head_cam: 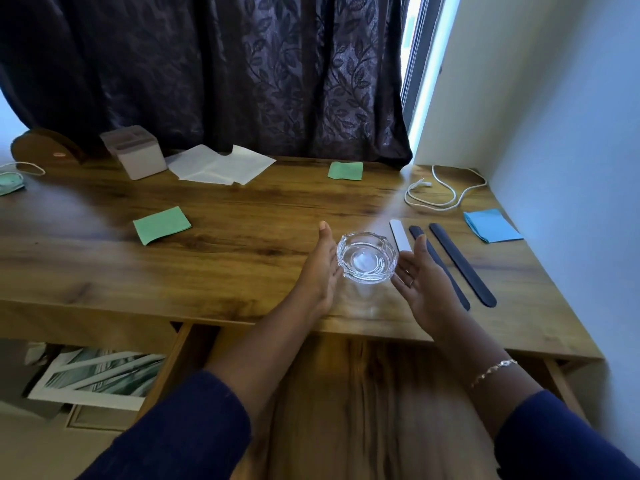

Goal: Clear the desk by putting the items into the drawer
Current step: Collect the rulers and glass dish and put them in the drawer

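A clear glass ashtray (366,257) sits on the wooden desk (242,268) near its front edge. My left hand (320,268) is at the ashtray's left side with straight fingers, touching or nearly touching its rim. My right hand (420,282) is open, palm turned inward, just right of the ashtray. Behind my right hand lie a white nail file (399,233) and two dark nail files (462,263). The drawer (346,393) is pulled open below the desk front, under my forearms.
Two green sticky notes (161,224) (345,170), a blue note pad (491,225), a white cable (440,188), white paper sheets (221,164) and a grey box (135,154) lie on the desk. A dark curtain hangs behind, a wall stands right. Pictures (100,379) lie below left.
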